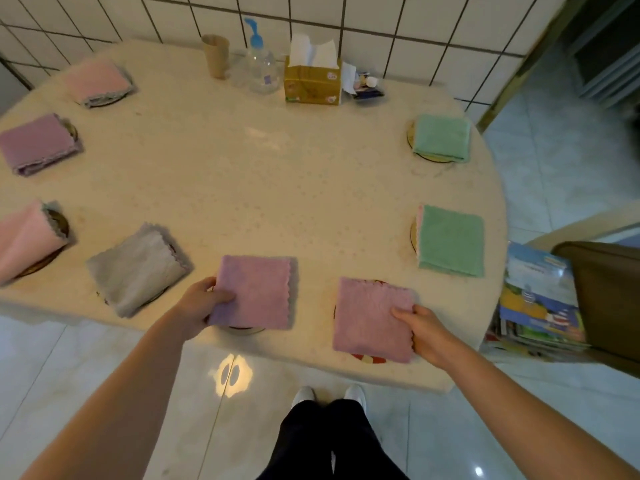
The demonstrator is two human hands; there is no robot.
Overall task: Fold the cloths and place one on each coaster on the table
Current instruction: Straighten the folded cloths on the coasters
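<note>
2 hands [204, 301] [420, 329] pinch fuzzy square purple cloths [256, 292] [372, 318] over round coasters [244, 329].

A round cream table [277, 188] stands against a white tiled wall [398, 26] with dark grout. The floor [561, 157] is pale glossy tile, catching a bright light glare [231, 375]. A brown chair [609, 299] sits at right beside stacked books [536, 299].
</note>
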